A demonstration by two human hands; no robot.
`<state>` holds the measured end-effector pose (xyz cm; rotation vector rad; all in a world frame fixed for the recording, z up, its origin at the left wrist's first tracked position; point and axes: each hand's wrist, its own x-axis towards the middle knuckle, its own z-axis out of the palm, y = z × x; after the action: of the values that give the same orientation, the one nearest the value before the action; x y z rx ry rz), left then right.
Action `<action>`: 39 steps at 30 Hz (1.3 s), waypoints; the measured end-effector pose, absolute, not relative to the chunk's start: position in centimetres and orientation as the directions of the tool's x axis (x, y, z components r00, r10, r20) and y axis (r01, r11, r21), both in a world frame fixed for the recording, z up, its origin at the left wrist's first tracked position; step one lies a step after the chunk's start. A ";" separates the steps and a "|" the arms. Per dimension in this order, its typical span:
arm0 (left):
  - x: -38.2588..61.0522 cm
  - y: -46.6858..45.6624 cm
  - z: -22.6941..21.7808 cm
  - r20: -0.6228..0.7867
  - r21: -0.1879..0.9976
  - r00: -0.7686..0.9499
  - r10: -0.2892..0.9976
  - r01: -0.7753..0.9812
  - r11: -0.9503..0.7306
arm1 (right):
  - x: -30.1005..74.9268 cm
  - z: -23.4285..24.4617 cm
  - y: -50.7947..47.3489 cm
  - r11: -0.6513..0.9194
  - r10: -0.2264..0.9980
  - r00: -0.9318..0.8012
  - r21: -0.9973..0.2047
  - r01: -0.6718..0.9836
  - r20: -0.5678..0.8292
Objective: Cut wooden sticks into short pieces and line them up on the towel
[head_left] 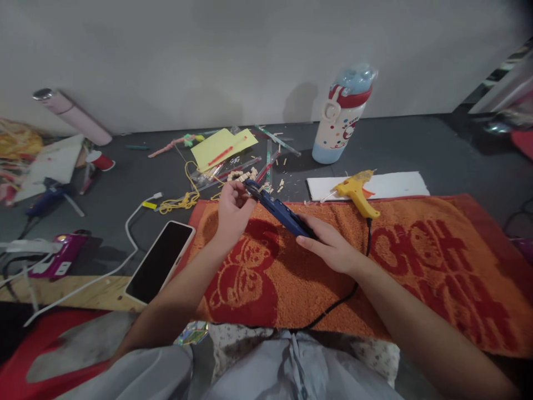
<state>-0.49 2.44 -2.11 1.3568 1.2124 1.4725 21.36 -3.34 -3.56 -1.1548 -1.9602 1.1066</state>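
Observation:
My right hand (327, 241) is wrapped round the handles of a blue plier-like hand tool (281, 214), held at a slant above the orange towel (316, 283). The tool's dark head points to the upper left, towards my left hand (235, 208). There the fingers are pinched together at the head, and what lies between them is too small to make out. Just beyond the head is a small heap of short pale pieces (250, 174), with more pieces scattered to its right.
A yellow glue gun (358, 191) rests partly on a white board (397, 183), its cable crossing the towel. A bottle (341, 125) stands behind. Leftward lie a phone (160, 261), yellow cord (179, 203), a white cable (129, 222) and a purple power socket block (62, 255).

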 end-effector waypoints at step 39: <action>4.6 -2.9 -3.3 0.058 0.994 0.181 0.982 -0.103 -0.040 | 18.7 -3.9 -4.3 0.151 0.927 -0.353 -0.988 0.040 0.128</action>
<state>4.58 -2.92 -3.26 1.2530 0.9773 1.1529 18.69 -4.29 -3.89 -0.9594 -1.5822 1.3207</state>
